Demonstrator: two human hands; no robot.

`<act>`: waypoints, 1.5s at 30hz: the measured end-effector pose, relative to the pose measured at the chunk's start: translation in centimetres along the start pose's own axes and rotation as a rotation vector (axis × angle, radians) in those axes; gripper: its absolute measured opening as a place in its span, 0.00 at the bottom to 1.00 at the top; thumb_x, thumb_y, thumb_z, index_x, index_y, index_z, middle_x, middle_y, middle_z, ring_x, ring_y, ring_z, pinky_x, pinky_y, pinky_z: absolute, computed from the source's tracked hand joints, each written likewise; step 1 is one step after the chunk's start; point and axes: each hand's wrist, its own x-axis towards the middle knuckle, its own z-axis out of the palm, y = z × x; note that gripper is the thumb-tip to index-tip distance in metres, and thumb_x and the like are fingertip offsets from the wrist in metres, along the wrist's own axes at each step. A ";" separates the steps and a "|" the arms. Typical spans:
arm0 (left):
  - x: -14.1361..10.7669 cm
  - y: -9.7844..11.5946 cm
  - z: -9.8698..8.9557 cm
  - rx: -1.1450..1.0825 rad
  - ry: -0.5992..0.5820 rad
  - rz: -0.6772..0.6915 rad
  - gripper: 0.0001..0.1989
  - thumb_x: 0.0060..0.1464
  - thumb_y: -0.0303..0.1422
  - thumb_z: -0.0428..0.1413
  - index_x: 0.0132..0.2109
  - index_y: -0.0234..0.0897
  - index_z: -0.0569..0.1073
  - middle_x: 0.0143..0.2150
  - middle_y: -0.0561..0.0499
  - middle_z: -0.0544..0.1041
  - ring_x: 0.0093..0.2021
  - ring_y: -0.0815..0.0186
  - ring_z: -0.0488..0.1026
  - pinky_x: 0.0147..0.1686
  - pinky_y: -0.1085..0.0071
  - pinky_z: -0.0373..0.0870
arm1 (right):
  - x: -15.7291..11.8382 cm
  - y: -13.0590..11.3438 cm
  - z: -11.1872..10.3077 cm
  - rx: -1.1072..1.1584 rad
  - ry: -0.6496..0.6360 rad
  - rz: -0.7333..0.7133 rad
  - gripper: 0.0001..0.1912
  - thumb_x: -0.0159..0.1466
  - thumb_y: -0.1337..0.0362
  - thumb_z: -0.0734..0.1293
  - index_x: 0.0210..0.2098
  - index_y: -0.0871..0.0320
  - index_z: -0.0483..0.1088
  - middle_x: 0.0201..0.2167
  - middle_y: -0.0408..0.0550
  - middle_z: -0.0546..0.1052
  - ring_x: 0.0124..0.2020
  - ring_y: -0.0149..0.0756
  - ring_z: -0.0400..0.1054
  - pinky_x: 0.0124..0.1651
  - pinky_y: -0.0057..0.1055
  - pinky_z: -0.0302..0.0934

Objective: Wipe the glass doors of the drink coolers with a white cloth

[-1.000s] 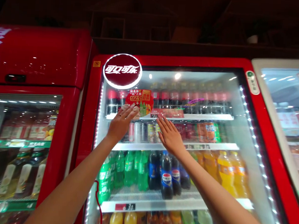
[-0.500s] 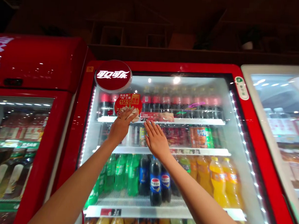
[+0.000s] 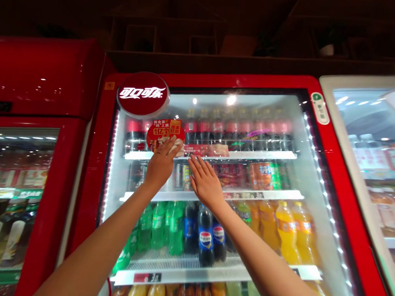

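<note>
My left hand (image 3: 160,166) lies with fingers stretched out over the lower part of a round red-and-gold sticker (image 3: 159,132) on the fridge's glass door. A pale, crumpled-looking patch shows around its fingertips; whether that is a cloth or part of the print, I cannot tell. Lower and to the right, my right hand (image 3: 205,181) is flat, palm toward the glass, fingers extended and nothing visible in it. Behind the glass are cola bottles (image 3: 218,127) on the top shelf, cans (image 3: 261,176) below them, and green bottles (image 3: 176,228) beside Pepsi bottles (image 3: 206,238).
A round lit sign (image 3: 143,94) juts from the door's upper left corner. Another red fridge (image 3: 40,80) stands on the left, a white-framed fridge (image 3: 331,90) on the right. Orange drink bottles (image 3: 287,230) fill the lower right shelf. Overhead is a dark wooden ledge (image 3: 204,61).
The view has shifted slightly, so the fridge sits a little higher and further left. My left hand has slid slightly right across the sticker; my right hand stays flat in nearly the same place.
</note>
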 end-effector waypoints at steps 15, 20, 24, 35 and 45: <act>0.1 1.5 0.0 -0.014 -0.070 -0.015 0.35 0.66 0.17 0.47 0.74 0.45 0.69 0.80 0.47 0.65 0.81 0.56 0.58 0.79 0.48 0.59 | -0.1 0.1 0.2 0.031 -0.007 0.033 0.37 0.81 0.59 0.53 0.83 0.53 0.34 0.82 0.46 0.50 0.83 0.41 0.41 0.83 0.50 0.45; -1.1 -0.1 -1.0 -0.016 -0.147 0.229 0.36 0.64 0.16 0.49 0.74 0.47 0.70 0.79 0.48 0.65 0.80 0.56 0.61 0.79 0.47 0.59 | 0.0 0.4 -0.2 0.016 -0.032 0.027 0.35 0.80 0.59 0.54 0.83 0.56 0.42 0.82 0.48 0.51 0.83 0.41 0.41 0.83 0.50 0.46; 0.3 -1.6 -2.2 -0.016 -0.201 0.306 0.37 0.64 0.16 0.49 0.73 0.50 0.70 0.78 0.50 0.67 0.78 0.58 0.65 0.79 0.46 0.57 | -0.1 2.4 -2.0 0.076 -0.093 -0.105 0.37 0.78 0.60 0.58 0.82 0.54 0.43 0.82 0.48 0.52 0.83 0.41 0.43 0.82 0.51 0.50; 0.7 1.2 -0.1 -0.056 -0.124 0.198 0.32 0.67 0.19 0.51 0.72 0.47 0.72 0.79 0.48 0.65 0.80 0.56 0.61 0.80 0.47 0.58 | -4.0 9.2 -3.8 -0.051 -0.090 -0.110 0.39 0.79 0.60 0.57 0.83 0.51 0.34 0.82 0.47 0.52 0.83 0.40 0.43 0.81 0.51 0.52; 3.4 1.7 -0.2 -0.004 -0.058 -0.018 0.32 0.68 0.20 0.48 0.72 0.51 0.72 0.78 0.52 0.67 0.79 0.57 0.61 0.79 0.46 0.58 | -4.4 9.0 -3.0 0.003 -0.018 -0.123 0.41 0.80 0.60 0.57 0.83 0.49 0.28 0.82 0.46 0.51 0.83 0.41 0.44 0.81 0.51 0.51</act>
